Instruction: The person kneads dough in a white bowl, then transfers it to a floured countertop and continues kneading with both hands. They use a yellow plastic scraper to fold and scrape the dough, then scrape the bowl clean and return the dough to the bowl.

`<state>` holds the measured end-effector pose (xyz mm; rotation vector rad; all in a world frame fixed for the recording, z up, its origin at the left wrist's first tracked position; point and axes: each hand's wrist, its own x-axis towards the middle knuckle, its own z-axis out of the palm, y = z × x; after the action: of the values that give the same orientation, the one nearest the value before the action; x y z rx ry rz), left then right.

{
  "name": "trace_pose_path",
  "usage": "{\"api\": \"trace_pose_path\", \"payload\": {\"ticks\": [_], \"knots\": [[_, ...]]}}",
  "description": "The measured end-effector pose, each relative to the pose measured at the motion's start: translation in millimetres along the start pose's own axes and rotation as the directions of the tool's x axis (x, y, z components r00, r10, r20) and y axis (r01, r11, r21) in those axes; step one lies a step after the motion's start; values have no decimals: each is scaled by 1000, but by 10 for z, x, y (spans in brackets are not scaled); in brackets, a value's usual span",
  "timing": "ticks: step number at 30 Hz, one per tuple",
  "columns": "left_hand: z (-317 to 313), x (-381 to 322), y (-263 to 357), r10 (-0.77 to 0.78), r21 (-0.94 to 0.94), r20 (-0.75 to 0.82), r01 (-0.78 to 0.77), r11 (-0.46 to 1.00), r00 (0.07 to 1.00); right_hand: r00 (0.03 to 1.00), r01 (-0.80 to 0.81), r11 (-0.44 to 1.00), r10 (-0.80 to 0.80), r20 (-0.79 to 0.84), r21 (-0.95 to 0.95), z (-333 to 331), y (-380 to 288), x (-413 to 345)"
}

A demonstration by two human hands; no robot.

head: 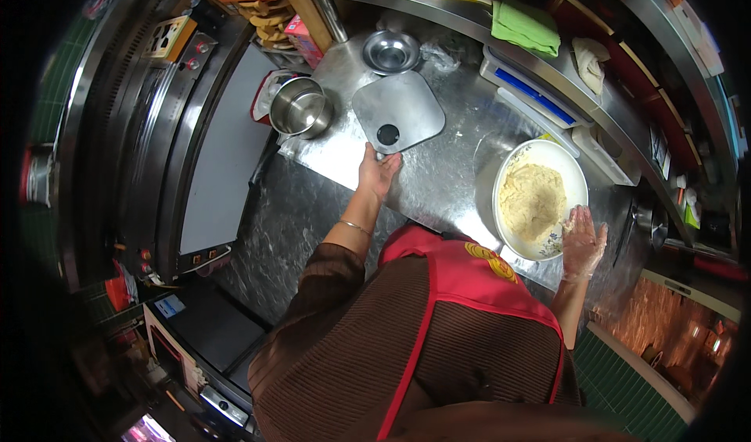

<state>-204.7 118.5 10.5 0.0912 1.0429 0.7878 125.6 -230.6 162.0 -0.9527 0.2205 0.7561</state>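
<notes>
My left hand (378,173) is at the front edge of a square metal kitchen scale (405,104) with a dark round display, its fingertips touching or just beside it; the fingers are apart. My right hand (583,239), coated with flour or dough, is spread at the right rim of a large white bowl with a floral pattern (576,169). A mass of pale, rough dough (531,198) lies in the bowl. Whether the right palm presses on the bowl cannot be told.
A steel pot (300,109) stands left of the scale, and a shallow steel bowl (391,52) behind it. Plastic containers (531,90) line the back of the steel table (457,154). Above them runs a metal shelf (463,22) with a green cloth (525,26). An oven-like appliance (164,148) is at left.
</notes>
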Motion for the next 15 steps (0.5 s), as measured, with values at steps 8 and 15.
{"api": "trace_pose_path", "payload": {"ticks": [8,15], "knots": [[57,631,431,6,-52,91,-1,999,996,997,66,998,-65,-47,20,-215,79,-149],[177,698,330,39,96,86,-47,994,996,994,109,990,-108,-6,89,-314,115,-354]]}}
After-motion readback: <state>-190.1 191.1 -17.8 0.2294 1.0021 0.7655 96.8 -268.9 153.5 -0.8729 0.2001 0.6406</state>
